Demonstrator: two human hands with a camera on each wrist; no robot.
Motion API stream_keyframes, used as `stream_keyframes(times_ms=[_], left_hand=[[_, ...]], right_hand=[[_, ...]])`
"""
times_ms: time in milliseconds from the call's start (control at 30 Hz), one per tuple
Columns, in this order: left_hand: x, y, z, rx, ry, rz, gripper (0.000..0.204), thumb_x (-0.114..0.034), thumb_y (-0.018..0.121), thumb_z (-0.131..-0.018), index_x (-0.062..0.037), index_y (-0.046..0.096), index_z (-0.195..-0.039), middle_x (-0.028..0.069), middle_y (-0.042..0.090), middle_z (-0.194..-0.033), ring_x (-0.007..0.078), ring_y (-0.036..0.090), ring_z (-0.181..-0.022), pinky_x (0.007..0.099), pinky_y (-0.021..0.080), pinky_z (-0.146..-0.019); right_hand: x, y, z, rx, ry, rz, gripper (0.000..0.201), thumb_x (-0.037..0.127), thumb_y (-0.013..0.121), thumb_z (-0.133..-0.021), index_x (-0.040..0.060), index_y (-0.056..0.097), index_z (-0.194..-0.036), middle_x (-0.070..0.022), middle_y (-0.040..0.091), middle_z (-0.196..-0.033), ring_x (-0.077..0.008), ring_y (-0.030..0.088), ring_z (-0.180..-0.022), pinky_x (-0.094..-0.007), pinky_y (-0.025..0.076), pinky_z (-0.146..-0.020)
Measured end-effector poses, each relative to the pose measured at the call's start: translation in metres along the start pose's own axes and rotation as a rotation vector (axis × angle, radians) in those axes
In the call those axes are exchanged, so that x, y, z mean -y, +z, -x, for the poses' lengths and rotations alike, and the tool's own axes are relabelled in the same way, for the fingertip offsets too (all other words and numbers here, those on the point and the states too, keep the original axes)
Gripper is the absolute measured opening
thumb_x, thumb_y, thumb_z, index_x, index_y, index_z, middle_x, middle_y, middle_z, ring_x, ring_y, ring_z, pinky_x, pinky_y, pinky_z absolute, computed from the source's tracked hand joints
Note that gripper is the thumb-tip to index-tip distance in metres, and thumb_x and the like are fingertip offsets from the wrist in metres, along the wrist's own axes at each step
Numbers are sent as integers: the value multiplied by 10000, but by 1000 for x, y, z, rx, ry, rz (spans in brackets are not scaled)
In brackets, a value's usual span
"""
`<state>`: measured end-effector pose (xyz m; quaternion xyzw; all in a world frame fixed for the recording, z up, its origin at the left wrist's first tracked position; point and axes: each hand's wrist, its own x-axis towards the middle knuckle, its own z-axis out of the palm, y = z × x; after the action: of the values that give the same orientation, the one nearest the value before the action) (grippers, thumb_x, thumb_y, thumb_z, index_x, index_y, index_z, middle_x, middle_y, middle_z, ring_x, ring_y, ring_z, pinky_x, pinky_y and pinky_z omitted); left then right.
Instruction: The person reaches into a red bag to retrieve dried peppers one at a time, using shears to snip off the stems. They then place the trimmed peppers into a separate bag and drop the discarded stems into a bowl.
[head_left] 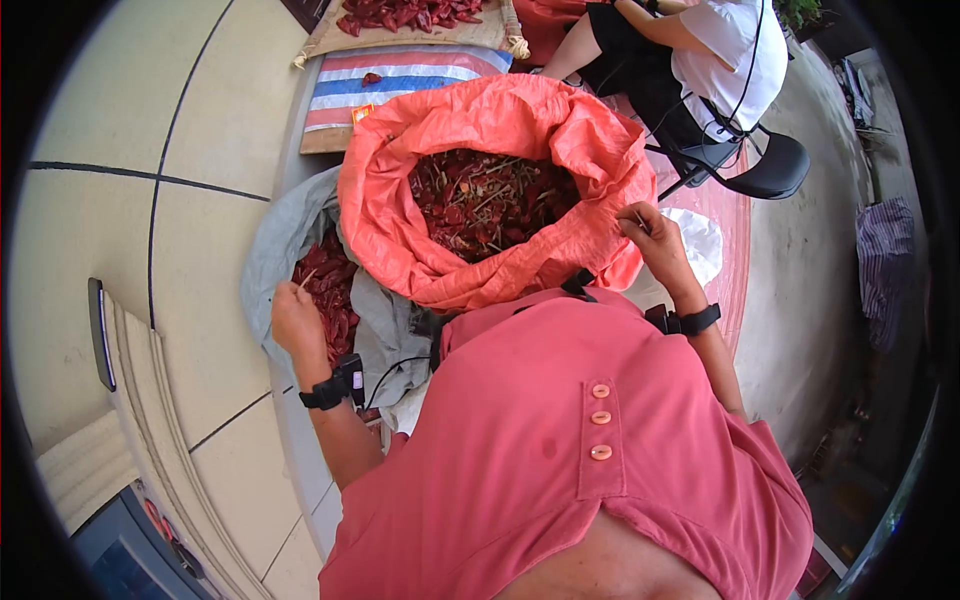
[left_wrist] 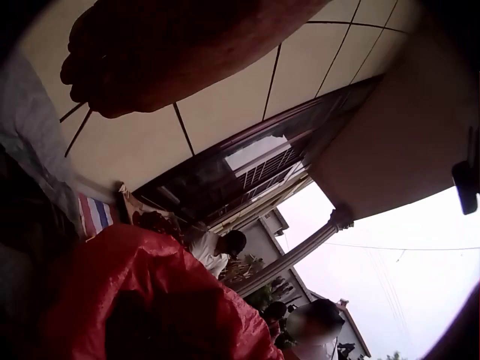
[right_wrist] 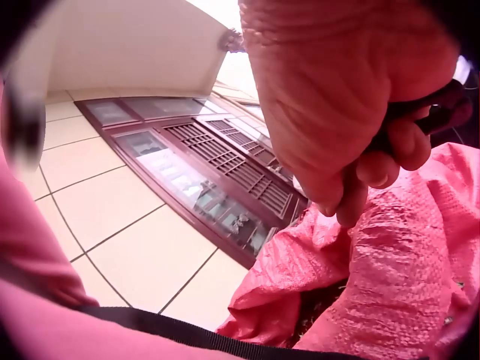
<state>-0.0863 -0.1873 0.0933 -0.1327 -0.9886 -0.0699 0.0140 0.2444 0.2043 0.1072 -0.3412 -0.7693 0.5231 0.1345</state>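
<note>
A wide red woven sack (head_left: 375,215) stands in front of the body, its rolled mouth showing dried red peppers and pale stems (head_left: 490,195). To its left, over a grey bag (head_left: 262,250) of red peppers (head_left: 340,300), my left hand (head_left: 298,318) pinches a thin pale stem (head_left: 308,279). In the left wrist view that hand (left_wrist: 165,56) is dark, its fingers curled. My right hand (head_left: 662,255) is at the sack's right rim; in the right wrist view its fingers (right_wrist: 379,166) curl round a black looped tool (right_wrist: 439,111), partly hidden.
Beyond the sack lie a striped bag (head_left: 400,78) and a board (head_left: 420,35) with red peppers. A seated person in a white shirt (head_left: 730,55) is at the upper right by a black chair (head_left: 770,170). Tiled floor (head_left: 90,230) extends along the left.
</note>
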Motion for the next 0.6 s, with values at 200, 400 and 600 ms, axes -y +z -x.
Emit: stream_keyframes(times_ms=[200,400,600], left_hand=[[4,17,-6,-192,-4,164,146,-183,569,-895,-44,589,-933,156,657,-872,352,629,-778,442,480,-667],[-109,-9,18,91,208,862,128,-137,597,-895,-20,618,-940,91,655,-834,176,612,-728,324,491,-683],[-233,19,60,813,923,963,148,-128,598,-876,-2,587,-952,105,645,-776,198,636,-703,320,492,-650]], right_hand=[[10,-4,18,-54,178,13,98,52,602,-897,-17,618,-965,-11,615,-820,-78,569,-764,-239,473,-721],[20,-2,23,-2,129,-139,134,65,621,-889,10,617,-1011,-15,611,-819,-73,570,-789,-245,470,-718],[66,23,17,230,98,-90,157,100,652,-881,26,618,-1015,-5,613,-805,-71,557,-777,-241,467,-706]])
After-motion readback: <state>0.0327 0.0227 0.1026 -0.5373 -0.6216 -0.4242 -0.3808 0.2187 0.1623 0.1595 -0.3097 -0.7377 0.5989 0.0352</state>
